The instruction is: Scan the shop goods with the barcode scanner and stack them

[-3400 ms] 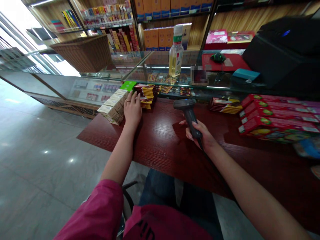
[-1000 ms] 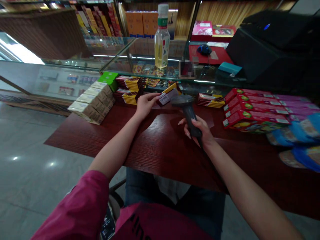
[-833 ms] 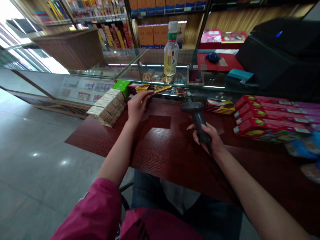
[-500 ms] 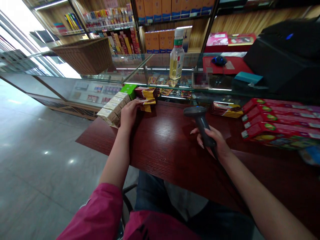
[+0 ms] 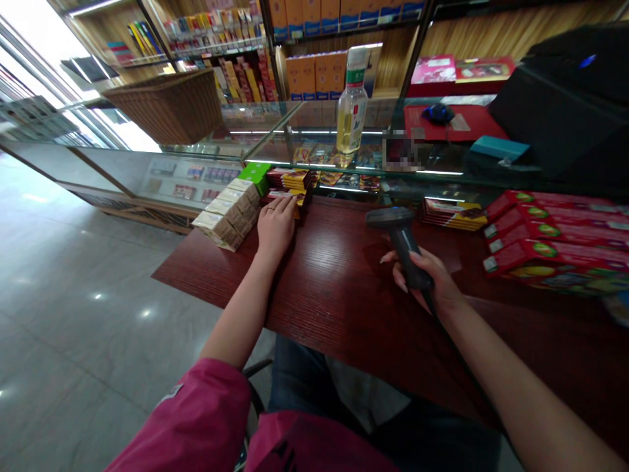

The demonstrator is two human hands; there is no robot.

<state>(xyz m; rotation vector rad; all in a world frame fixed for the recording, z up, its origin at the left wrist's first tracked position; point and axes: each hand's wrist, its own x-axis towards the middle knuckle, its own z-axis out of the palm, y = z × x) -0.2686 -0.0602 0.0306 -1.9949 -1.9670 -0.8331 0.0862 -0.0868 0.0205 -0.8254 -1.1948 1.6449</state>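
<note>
My right hand (image 5: pixel 432 278) is wrapped round the handle of a dark grey barcode scanner (image 5: pixel 403 242), held above the brown counter with its head pointing forward. A cable runs from the handle along my forearm. My left hand (image 5: pixel 276 226) lies with fingers stretched out on the near part of a stack of red and yellow snack packets (image 5: pixel 289 178). The undersides of the fingers are hidden. Just left of that hand stands a row of small cream-coloured boxes (image 5: pixel 228 213), with a bright green box (image 5: pixel 256 176) at its far end.
Another packet stack (image 5: pixel 455 214) and several long red boxes (image 5: pixel 550 239) sit at the right. Behind the wooden counter (image 5: pixel 324 288), a glass showcase carries a bottle of yellowish drink (image 5: pixel 350 118), a computer mouse (image 5: pixel 439 114) and a wicker basket (image 5: pixel 167 108).
My left hand has shifted right along the packets, away from the cream boxes. The scanner stays in my right hand in much the same place. The view has shifted slightly.
</note>
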